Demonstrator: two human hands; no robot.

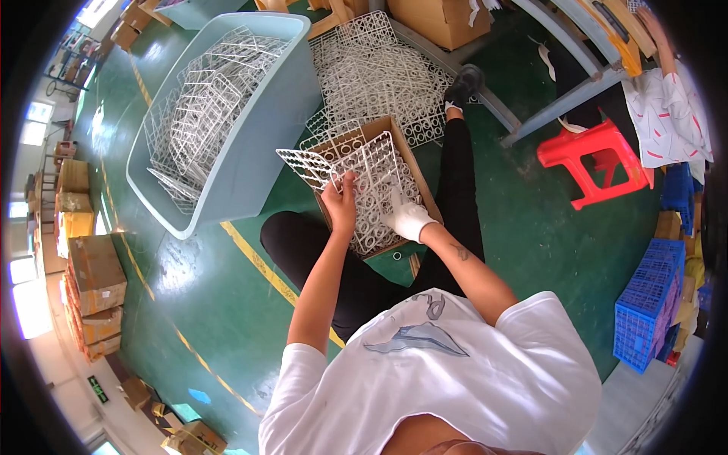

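Note:
My bare left hand [340, 203] is closed on the edge of a white plastic lattice frame [311, 168], its thumb lying over the bars. The frame is tilted above an open cardboard box [418, 176] between my legs. White rings [367, 224] fill the box, some perhaps still joined to lattice; frame and rings overlap too closely to separate. My right hand [409, 218], in a white glove, rests against the rings at the box's right side. One of its fingers stretches forward, and the undersides of the others are hidden.
Left of the box stands a pale blue tub [280, 114] heaped with empty white frames [216, 98]. Beyond the box, flat ring lattices [387, 83] are piled on the green floor. A red stool [599, 159] and a metal table leg [497, 110] stand right, near another person [667, 114].

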